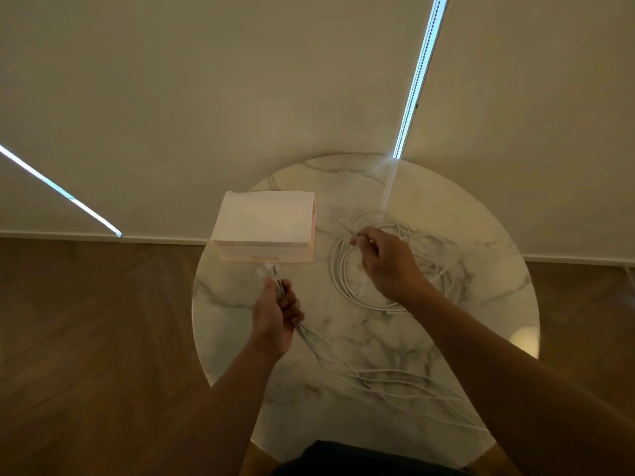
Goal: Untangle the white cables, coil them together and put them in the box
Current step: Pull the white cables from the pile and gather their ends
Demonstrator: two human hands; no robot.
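Round marble worktop (360, 334) stands on wooden floor (96, 338) before cream blinds (240, 80). Box (264, 225) sits at the far-left edge. Left hand (275, 316) grips gathered white cables (338, 273) near the left edge; right hand (388, 262) pinches one strand over the right half.

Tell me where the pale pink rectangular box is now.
In the head view, the pale pink rectangular box sits on the left part of the round marble table, just beyond the left hand.

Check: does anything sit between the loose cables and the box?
Nothing visible does: only bare table separates the cables from the box. The box's top looks flat and closed, so a lid may block entry.
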